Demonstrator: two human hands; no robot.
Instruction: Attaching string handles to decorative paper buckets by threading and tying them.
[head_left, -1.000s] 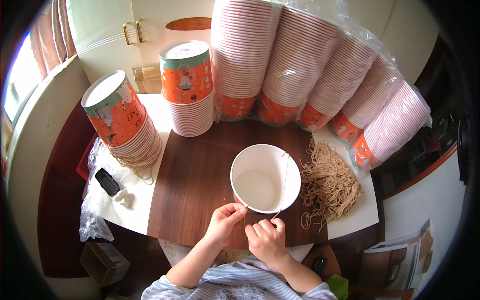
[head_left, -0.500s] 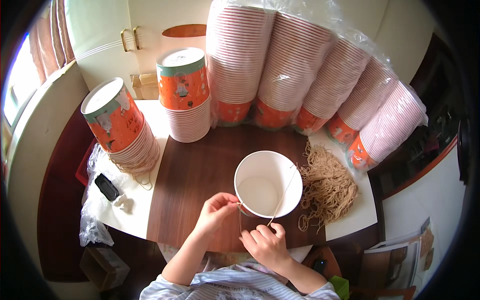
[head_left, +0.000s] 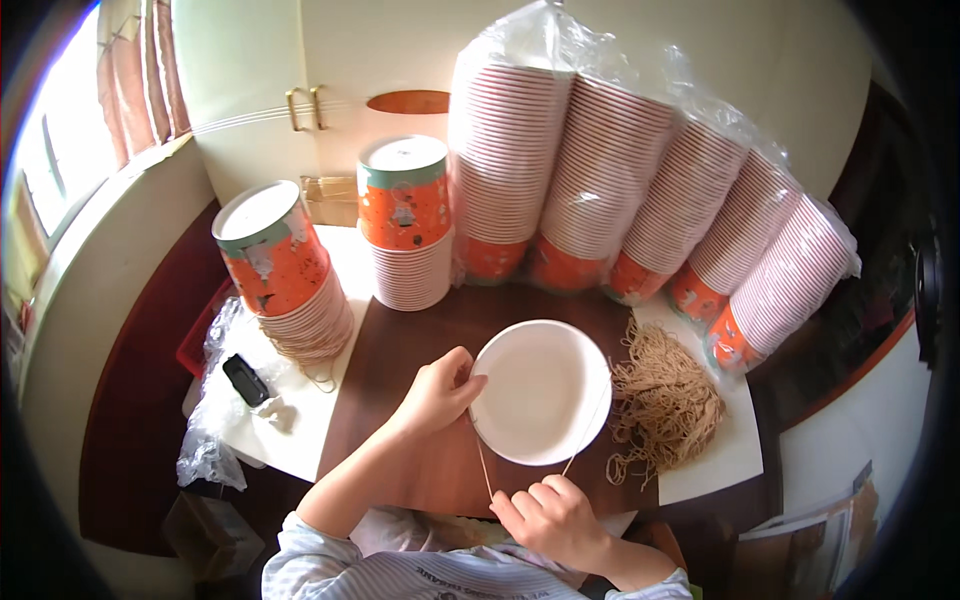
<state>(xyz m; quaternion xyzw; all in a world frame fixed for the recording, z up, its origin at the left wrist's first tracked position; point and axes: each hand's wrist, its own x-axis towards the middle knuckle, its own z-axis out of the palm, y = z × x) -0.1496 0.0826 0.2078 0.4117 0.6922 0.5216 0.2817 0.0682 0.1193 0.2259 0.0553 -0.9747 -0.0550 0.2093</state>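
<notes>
A white paper cup (head_left: 540, 392) stands open-side up on the brown table (head_left: 420, 480) in front of me. My left hand (head_left: 437, 392) grips its left rim. My right hand (head_left: 553, 518), below the cup, pinches a thin tan string (head_left: 482, 468) that runs in a V up to both sides of the rim. A loose heap of the same tan strings (head_left: 665, 403) lies just right of the cup.
Two upside-down stacks of orange printed cups (head_left: 403, 222) (head_left: 280, 265) stand at the back left. Several long cup stacks in clear plastic (head_left: 640, 190) lean across the back and right. A small black device (head_left: 244, 380) lies on white sheeting at the left.
The cup has tipped so its opening faces me more fully. My left hand moved up onto its left rim, and my right hand drew the string downward, taut.
</notes>
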